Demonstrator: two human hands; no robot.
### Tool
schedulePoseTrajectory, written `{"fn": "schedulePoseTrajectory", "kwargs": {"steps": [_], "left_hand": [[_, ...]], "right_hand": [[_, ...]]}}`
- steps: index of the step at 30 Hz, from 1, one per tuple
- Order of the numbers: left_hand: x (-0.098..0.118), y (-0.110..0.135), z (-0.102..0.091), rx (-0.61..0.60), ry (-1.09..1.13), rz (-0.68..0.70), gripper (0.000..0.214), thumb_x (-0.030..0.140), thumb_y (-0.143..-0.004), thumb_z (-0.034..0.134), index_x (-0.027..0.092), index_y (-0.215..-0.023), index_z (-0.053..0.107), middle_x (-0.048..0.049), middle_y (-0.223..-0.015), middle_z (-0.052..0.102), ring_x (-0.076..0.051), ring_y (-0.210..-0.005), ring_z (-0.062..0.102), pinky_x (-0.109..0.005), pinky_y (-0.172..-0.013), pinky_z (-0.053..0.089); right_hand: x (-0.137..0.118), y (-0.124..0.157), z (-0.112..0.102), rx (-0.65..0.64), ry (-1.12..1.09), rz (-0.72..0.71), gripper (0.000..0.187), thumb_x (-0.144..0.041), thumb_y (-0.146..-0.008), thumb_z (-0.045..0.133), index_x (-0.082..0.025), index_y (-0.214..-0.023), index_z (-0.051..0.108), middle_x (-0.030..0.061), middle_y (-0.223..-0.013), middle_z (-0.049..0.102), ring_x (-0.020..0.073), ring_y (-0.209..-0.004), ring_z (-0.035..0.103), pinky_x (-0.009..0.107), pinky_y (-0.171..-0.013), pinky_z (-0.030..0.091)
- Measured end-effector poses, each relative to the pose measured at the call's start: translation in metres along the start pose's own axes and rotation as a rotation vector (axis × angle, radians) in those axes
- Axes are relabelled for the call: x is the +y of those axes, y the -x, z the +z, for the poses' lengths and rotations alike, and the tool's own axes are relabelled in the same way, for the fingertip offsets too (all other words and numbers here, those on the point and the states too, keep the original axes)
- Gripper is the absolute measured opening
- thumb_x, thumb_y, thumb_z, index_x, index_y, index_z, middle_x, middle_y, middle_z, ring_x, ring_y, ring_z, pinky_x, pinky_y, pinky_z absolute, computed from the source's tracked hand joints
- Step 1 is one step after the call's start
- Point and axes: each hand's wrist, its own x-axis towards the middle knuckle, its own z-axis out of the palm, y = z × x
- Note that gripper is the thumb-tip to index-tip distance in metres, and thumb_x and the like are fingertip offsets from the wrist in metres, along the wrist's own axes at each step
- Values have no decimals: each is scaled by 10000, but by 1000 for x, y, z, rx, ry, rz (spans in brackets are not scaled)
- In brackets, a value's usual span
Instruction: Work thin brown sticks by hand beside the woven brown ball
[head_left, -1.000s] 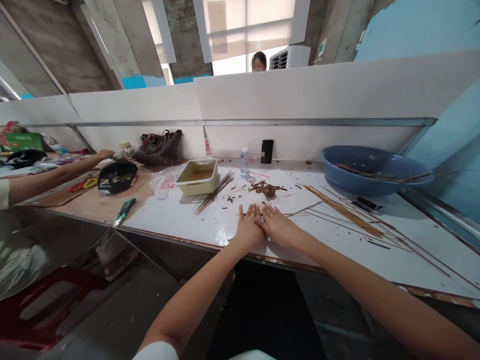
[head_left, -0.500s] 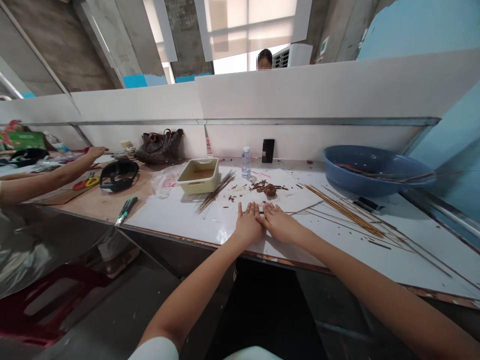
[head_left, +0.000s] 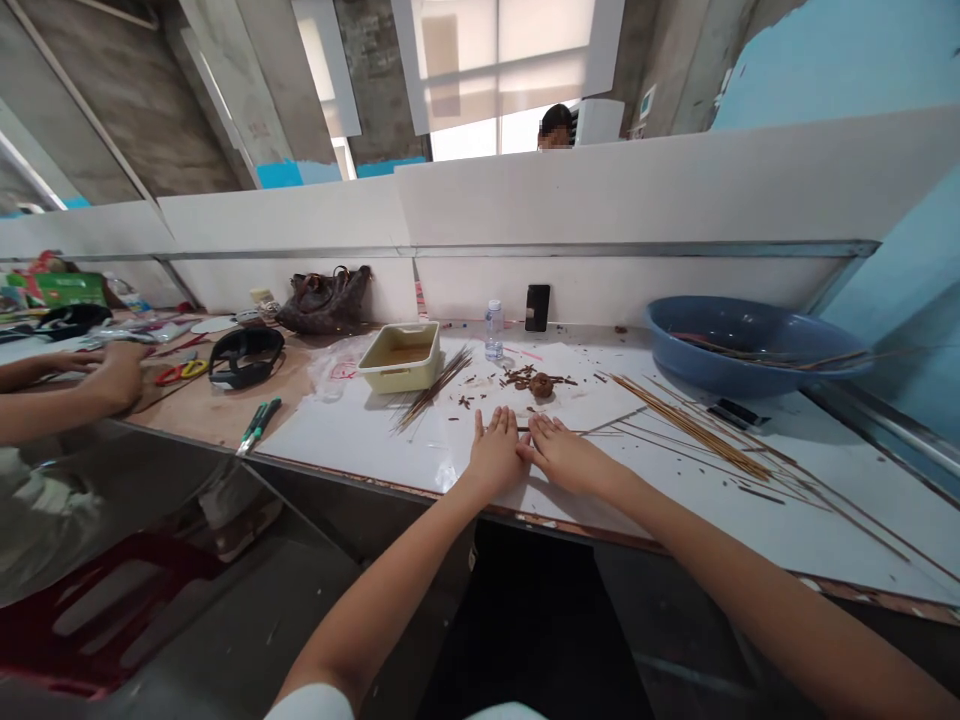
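Note:
My left hand lies flat near the table's front edge, fingers stretched forward. Beside it my right hand is also flat, its thumb side meeting the left hand. A thin stick runs out to the right from beneath the right hand; its part under the palms is hidden. Just beyond my fingertips sit a brown lump, which looks like clay or dough, and several small dark brown pieces strewn around it.
Bundles of thin sticks lie left and right. A cream tub of brownish liquid, a bottle, a phone and a blue basin stand behind. Green-handled pliers lie left, near a co-worker's arm.
My hands stay flat and have shifted only slightly, the right thumb now closer to the left hand. The co-worker's arm at far left has drawn back and down. The view has tilted a little.

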Motion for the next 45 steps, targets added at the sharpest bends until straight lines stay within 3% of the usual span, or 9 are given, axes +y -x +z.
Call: {"fn": "schedulePoseTrajectory", "kwargs": {"steps": [8, 12, 16, 24, 32, 36, 40, 45], "left_hand": [[-8, 50, 25, 127, -56, 106, 647, 415, -1177, 292, 121, -1748, 366, -172, -1789, 398, -295, -1695, 336, -601, -1407, 180], [-11, 32, 11, 69, -43, 77, 640, 409, -1174, 296, 147, -1754, 362, -163, -1792, 393, -309, -1693, 339, -640, -1399, 166], [-6, 12, -2, 26, -21, 13, 652, 398, -1173, 277, 105, -1751, 351, -190, -1785, 396, -319, -1707, 302, -666, -1397, 127], [-7, 51, 18, 115, -31, 60, 655, 437, -1186, 254, 112, -1741, 380, -160, -1792, 389, -294, -1707, 305, -643, -1412, 117], [-5, 4, -4, 20, 8, -36, 677, 393, -1164, 268, 28, -1726, 363, -234, -1785, 368, -325, -1707, 303, -684, -1400, 46], [-4, 31, 5, 105, 8, -2, 678, 428, -1166, 289, 64, -1728, 395, -186, -1790, 386, -338, -1746, 140, -673, -1408, 62], [-8, 59, 13, 159, 21, 12, 650, 440, -1167, 300, 152, -1738, 415, -102, -1793, 404, -358, -1752, 54, -716, -1398, 55], [-13, 29, -1, 85, 38, -48, 642, 416, -1161, 306, 150, -1734, 423, -108, -1789, 417, -390, -1745, 87, -753, -1380, 68]], "right_hand": [[-16, 41, 20, 64, 0, -20, 941, -685, -1149, 210, 56, -1706, 370, 304, -1778, 303, 369, -1684, 314, 551, -1380, 287], [-16, 21, 10, 37, 15, 32, 932, -671, -1151, 244, 75, -1689, 396, 338, -1751, 341, 382, -1673, 338, 551, -1377, 286], [-6, 0, 1, 46, 30, 42, 866, -641, -1159, 302, 25, -1704, 405, 323, -1756, 356, 375, -1675, 334, 553, -1372, 291], [-7, 38, 25, 126, 21, -63, 939, -688, -1151, 213, 52, -1702, 386, 322, -1763, 332, 385, -1673, 343, 571, -1369, 308], [-2, -4, 3, 75, 65, 32, 878, -651, -1158, 279, 26, -1703, 405, 334, -1730, 409, 387, -1655, 384, 572, -1354, 319], [-2, 16, 15, 109, 56, -20, 914, -697, -1140, 291, 1, -1721, 387, 320, -1735, 401, 399, -1652, 388, 607, -1349, 328], [-7, 37, 27, 130, 70, -29, 963, -711, -1138, 239, 58, -1695, 398, 325, -1753, 359, 387, -1670, 351, 556, -1379, 282], [-4, 10, 9, 81, 51, 27, 921, -702, -1134, 312, 2, -1725, 381, 318, -1729, 416, 400, -1655, 382, 589, -1366, 292]]}}
